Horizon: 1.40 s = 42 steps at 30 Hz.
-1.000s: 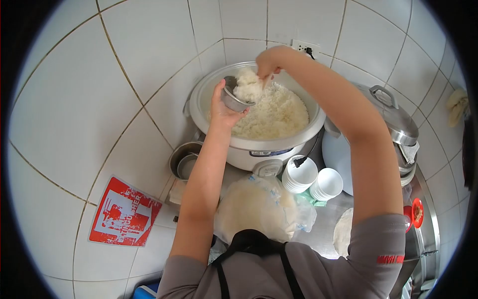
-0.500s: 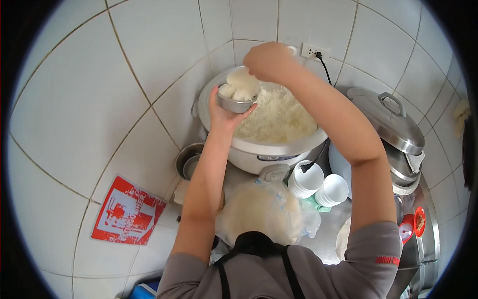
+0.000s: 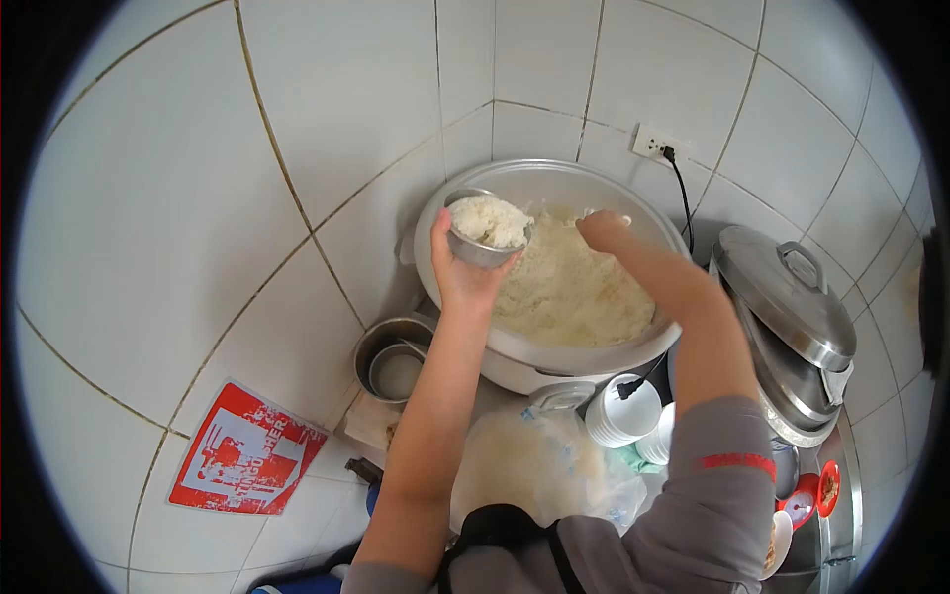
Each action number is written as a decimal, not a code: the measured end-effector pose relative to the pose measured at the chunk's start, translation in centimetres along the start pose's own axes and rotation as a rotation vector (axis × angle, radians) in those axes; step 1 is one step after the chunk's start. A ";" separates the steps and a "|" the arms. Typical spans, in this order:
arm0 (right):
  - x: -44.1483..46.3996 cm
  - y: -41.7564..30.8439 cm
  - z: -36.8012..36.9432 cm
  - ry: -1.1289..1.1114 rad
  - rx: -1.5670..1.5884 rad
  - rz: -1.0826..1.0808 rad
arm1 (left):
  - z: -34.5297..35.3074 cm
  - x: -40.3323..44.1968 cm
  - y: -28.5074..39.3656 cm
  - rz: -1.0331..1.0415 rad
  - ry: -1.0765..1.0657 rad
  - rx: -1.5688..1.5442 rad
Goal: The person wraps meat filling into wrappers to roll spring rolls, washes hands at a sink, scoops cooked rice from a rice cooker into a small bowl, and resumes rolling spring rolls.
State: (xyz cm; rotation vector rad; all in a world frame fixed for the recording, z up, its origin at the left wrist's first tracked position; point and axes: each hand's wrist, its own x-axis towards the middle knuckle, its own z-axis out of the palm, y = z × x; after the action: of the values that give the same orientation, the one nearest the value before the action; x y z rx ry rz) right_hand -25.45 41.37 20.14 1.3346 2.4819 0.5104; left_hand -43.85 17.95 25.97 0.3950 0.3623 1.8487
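We see that the right hand [image 3: 605,234] has left the metal bowl [image 3: 479,253] and dropped over the rice [image 3: 574,292] in the cooker [image 3: 510,362], toward its far side; its fingers look curled, but we cannot tell what they pinch. The left hand [image 3: 467,277] holds the bowl above the cooker's left side, thumb and fingers spread around it. The bowl's mound [image 3: 489,220] now shows uncovered, so we judge its filling well along.
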 end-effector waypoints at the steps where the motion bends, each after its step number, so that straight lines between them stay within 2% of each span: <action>1: -1.8 0.1 -1.8 -0.021 -0.026 -0.045 | 0.1 0.1 -0.1 -0.001 -0.004 0.006; 4: -4.4 -0.2 -2.9 -0.063 0.060 -0.129 | -0.2 0.3 -0.2 -0.018 0.001 -0.010; 11: -9.7 -3.7 -2.6 -0.017 0.043 -0.362 | -0.4 0.6 -0.4 -0.020 0.002 -0.025; 14: -12.0 -5.5 -5.1 -0.071 0.075 -0.492 | -0.4 0.3 -0.4 -0.025 -0.002 -0.017; 20: -13.8 -6.6 -7.1 -0.202 0.094 -0.525 | -0.5 0.3 -0.3 -0.006 -0.025 -0.022; 26: -13.7 -6.0 -4.4 -0.163 0.401 -0.630 | -0.3 0.5 -0.5 0.043 0.029 -0.007; 29: -12.8 -4.4 -2.5 -0.386 0.627 -0.592 | -0.2 0.6 -0.4 0.093 0.056 0.041; 32: -14.2 -2.3 -3.8 -0.498 1.093 -0.238 | -0.6 0.6 -0.7 0.153 0.087 0.099; 34: -14.2 -0.5 -5.8 -0.336 1.167 -0.168 | -1.2 1.4 -1.0 0.188 0.115 0.126; 37: -14.6 1.3 -11.0 -0.093 1.046 -0.104 | -1.3 1.5 -1.1 0.172 0.138 0.169; 41: -13.9 -2.3 -13.5 0.162 1.004 -0.070 | -0.2 0.7 -0.8 -0.058 0.055 0.178; 42: -12.5 -3.9 -11.9 0.386 0.816 -0.164 | -0.1 0.9 -0.8 -0.096 0.049 0.181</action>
State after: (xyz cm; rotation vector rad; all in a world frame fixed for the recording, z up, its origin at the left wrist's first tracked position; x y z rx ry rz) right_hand -26.44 26.81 30.06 1.3336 3.2701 -0.3794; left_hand -43.49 19.03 25.58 0.4489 0.5752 1.7394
